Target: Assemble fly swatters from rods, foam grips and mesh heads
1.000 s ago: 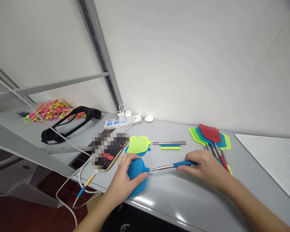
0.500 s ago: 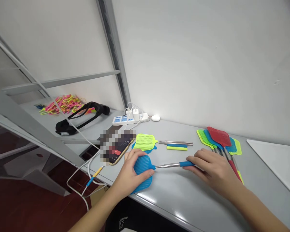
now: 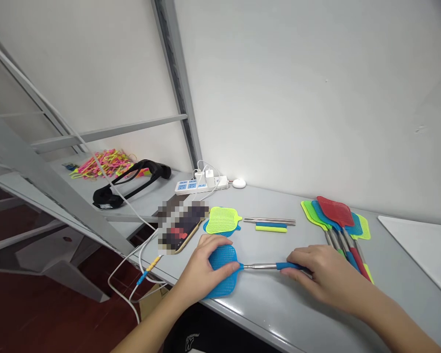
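A blue fly swatter [image 3: 226, 282] lies level across the front of the desk between my hands. Its mesh head is gripped by my left hand [image 3: 208, 269], thumb on top near the neck. My right hand [image 3: 316, 272] is closed round the blue grip at the other end of the metal rod. Behind the swatter are a yellow-green mesh head [image 3: 222, 219] over a blue one, bare metal rods [image 3: 270, 220], and a blue and a yellow-green grip sleeve [image 3: 271, 229]. Beyond my right hand, several swatters [image 3: 336, 213] in red, blue and green lie in an overlapping pile.
A phone [image 3: 185, 228] with a blurred screen lies left of the mesh heads. Farther back are a power strip [image 3: 202, 185] with chargers, a black headset [image 3: 132, 184] and colourful straps [image 3: 106, 164]. Cables hang over the desk's left edge. A white board [image 3: 419, 250] lies at right.
Both hands and the blue swatter appear slightly lower in the picture, as the camera view has shifted a little. The rod now lies nearly level, and both hands keep their hold.
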A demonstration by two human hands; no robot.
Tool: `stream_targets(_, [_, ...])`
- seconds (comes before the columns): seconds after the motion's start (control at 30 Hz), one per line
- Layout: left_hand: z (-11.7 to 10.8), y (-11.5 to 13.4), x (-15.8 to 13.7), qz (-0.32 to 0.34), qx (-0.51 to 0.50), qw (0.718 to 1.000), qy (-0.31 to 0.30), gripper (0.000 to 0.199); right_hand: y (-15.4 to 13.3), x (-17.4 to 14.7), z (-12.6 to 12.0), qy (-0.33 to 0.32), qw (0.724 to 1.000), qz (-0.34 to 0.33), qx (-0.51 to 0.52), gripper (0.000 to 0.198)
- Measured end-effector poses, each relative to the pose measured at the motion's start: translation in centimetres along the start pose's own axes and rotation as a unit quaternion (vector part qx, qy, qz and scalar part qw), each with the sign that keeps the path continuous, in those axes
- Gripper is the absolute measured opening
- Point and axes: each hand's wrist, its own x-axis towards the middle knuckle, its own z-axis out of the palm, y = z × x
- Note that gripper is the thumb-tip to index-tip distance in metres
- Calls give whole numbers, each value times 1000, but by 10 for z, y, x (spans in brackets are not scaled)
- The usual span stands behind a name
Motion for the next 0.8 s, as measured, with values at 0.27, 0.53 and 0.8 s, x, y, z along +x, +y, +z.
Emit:
stream_targets(0.27, [-27,10,27,9,-214,949,231,13,-12,3,3,-25,995,24,91,30])
stream_targets(0.53, [-56,48,78,20,-471,855,216,30,-9,4,0,133,976,81,154,29])
stream_targets(0.8, [41,53,24,-122,-581,783,187,44,-17,5,24,171,984,-21,49,20])
